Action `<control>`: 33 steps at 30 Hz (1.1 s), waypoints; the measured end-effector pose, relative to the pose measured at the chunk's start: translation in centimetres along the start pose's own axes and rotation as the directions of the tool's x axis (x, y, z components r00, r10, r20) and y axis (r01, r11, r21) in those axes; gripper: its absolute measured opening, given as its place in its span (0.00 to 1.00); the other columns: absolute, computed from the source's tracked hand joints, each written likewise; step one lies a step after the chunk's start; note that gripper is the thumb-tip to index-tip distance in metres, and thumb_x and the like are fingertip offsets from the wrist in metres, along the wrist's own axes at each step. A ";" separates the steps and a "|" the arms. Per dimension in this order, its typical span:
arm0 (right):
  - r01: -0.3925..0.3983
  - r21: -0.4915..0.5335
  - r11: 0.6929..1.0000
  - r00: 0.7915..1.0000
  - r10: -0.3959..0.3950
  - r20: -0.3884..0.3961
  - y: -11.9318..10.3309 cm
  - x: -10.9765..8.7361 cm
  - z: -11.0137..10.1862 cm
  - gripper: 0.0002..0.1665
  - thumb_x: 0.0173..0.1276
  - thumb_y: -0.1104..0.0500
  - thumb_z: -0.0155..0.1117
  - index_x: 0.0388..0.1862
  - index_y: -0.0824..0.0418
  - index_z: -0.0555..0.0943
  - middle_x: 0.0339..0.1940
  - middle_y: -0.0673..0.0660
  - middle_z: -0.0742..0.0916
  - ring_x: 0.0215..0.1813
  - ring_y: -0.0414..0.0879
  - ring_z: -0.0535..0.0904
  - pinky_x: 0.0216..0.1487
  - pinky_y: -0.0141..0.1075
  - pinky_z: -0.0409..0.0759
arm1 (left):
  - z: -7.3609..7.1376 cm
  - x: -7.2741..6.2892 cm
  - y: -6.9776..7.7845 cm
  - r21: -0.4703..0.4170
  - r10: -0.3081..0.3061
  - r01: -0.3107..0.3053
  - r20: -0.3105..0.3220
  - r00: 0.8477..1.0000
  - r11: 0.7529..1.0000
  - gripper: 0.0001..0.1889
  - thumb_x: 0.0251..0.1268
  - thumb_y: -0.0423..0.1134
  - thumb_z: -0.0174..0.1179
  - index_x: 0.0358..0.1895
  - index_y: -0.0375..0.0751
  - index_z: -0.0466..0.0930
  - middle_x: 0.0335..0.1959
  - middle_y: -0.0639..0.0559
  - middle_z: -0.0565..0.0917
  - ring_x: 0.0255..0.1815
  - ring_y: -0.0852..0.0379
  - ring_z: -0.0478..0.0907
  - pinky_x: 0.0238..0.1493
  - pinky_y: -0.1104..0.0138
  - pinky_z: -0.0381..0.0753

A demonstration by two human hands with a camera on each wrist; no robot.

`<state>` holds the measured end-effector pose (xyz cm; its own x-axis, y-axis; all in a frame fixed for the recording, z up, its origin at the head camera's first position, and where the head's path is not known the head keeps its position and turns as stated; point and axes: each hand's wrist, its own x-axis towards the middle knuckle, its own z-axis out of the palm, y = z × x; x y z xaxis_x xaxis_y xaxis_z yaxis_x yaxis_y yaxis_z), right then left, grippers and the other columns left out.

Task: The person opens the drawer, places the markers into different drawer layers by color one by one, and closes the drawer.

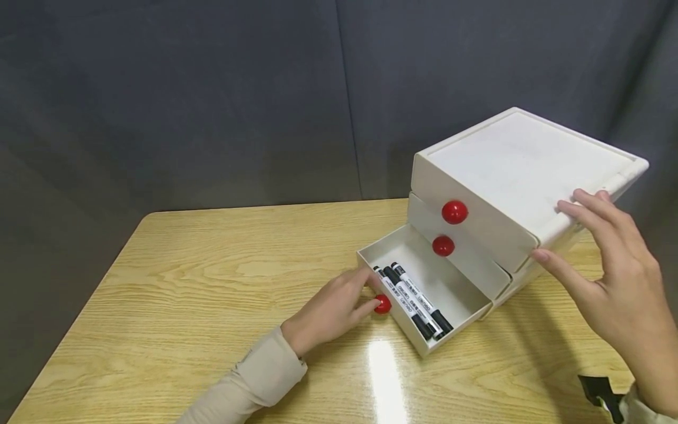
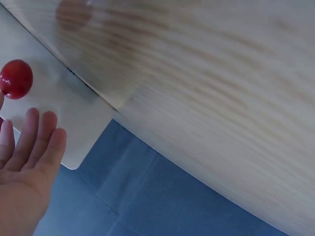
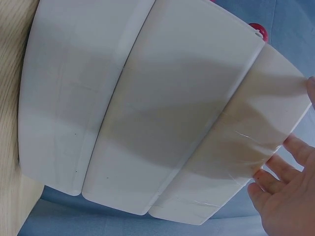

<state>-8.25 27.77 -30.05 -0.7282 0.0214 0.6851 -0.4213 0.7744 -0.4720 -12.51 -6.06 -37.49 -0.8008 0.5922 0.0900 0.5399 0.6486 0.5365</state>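
Note:
A white three-drawer box (image 1: 529, 165) stands on the table, its bottom drawer (image 1: 461, 288) pulled out. Several black-and-white markers (image 1: 413, 300) lie side by side in that drawer. My left hand (image 1: 336, 303) is at the drawer's front, the thumb tip right at its red knob (image 1: 382, 304) and a finger over the rim. In the left wrist view its fingers extend beside a red knob (image 2: 16, 79). My right hand (image 1: 620, 265) rests on the box's right top edge, fingertips on top and thumb near the front corner; the right wrist view shows these fingers (image 3: 283, 169) along the edge.
Two more red knobs, an upper one (image 1: 454, 212) and a middle one (image 1: 443, 245), stick out from the closed drawers. A dark curtain (image 1: 238, 106) hangs behind the wooden table (image 1: 185, 282). Near the right sleeve is a black strap-like piece (image 1: 598, 391).

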 end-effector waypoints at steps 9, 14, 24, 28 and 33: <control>-0.008 -0.005 1.000 1.000 0.008 0.005 0.0 0.0 0.1 0.37 0.60 0.45 0.75 0.66 0.56 0.78 0.72 0.58 0.75 0.80 0.45 0.59 0.79 0.29 0.53 | 0.6 0.2 0.2 -0.085 -0.005 0.012 0.072 0.997 0.996 0.11 0.70 0.39 0.61 0.52 0.45 0.78 0.49 0.53 0.84 0.42 0.68 0.82 0.47 0.79 0.81; 0.003 -0.001 1.000 1.000 -0.003 0.002 -0.1 0.0 0.1 0.36 0.60 0.48 0.75 0.66 0.57 0.78 0.72 0.59 0.75 0.80 0.45 0.59 0.79 0.29 0.54 | 0.8 0.7 0.4 -0.052 0.000 0.003 0.058 0.998 0.999 0.12 0.70 0.40 0.61 0.53 0.44 0.78 0.49 0.53 0.85 0.47 0.64 0.83 0.51 0.77 0.81; -0.017 -0.008 1.000 1.000 0.017 0.005 0.0 -0.2 0.1 0.38 0.61 0.41 0.72 0.66 0.58 0.78 0.72 0.59 0.75 0.80 0.45 0.58 0.80 0.31 0.53 | 0.9 1.8 0.8 -0.121 -0.010 0.017 0.058 0.998 0.992 0.10 0.69 0.37 0.62 0.51 0.42 0.79 0.47 0.52 0.85 0.46 0.63 0.80 0.50 0.76 0.81; -0.008 -0.007 1.000 1.000 0.008 -0.009 0.2 -0.1 0.0 0.44 0.59 0.32 0.67 0.65 0.60 0.78 0.71 0.60 0.76 0.80 0.46 0.59 0.80 0.30 0.53 | 0.9 2.1 1.0 -0.138 -0.002 0.008 0.050 0.999 0.990 0.10 0.70 0.37 0.61 0.51 0.42 0.79 0.46 0.53 0.85 0.47 0.63 0.80 0.52 0.74 0.80; -0.008 -0.003 1.000 1.000 0.008 -0.019 0.2 -0.3 0.0 0.43 0.60 0.33 0.67 0.64 0.60 0.78 0.71 0.59 0.76 0.80 0.43 0.58 0.79 0.27 0.53 | 1.2 2.7 1.3 -0.107 0.012 -0.006 0.059 0.998 0.994 0.11 0.72 0.38 0.59 0.54 0.42 0.78 0.48 0.52 0.84 0.48 0.63 0.80 0.51 0.76 0.80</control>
<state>-8.12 27.92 -30.29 -0.7210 0.0396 0.6918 -0.4137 0.7764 -0.4755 -13.67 -3.02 -37.60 -0.7775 0.6272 0.0472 0.5138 0.5901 0.6227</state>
